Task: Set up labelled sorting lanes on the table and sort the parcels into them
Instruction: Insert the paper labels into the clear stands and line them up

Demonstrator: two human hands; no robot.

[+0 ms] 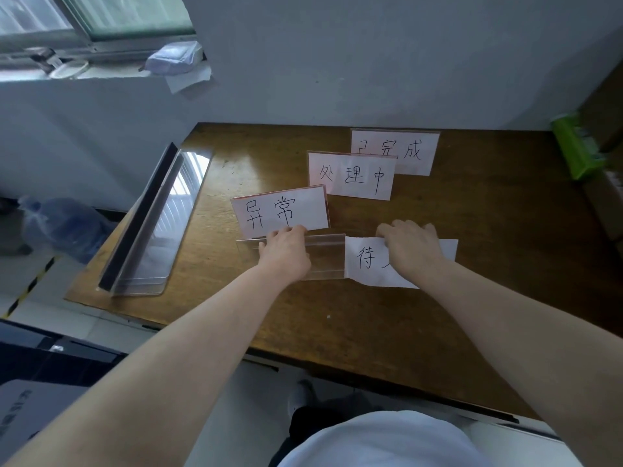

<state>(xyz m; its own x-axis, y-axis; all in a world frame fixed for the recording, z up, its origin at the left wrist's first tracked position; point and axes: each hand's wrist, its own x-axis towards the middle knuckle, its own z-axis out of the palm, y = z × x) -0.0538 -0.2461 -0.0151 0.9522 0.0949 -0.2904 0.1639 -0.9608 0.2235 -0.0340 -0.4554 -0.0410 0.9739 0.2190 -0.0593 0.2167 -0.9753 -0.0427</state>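
Upper left: window (pixel 101 15), with a plastic-wrapped bundle (pixel 173 59) on its sill, lying on a loose sheet (pixel 188 80). Left edge, on the floor: blue bag (pixel 64 224) (crumpled, translucent). Below it: yellow-black tape (pixel 30 286). Right edge: green box (pixel 576 146). Bottom centre: shoe (pixel 300 396). Grey wall (pixel 371 62) across the top.

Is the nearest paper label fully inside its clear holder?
No: most of the paper label lies outside the clear holder, to its right, under the right hand.
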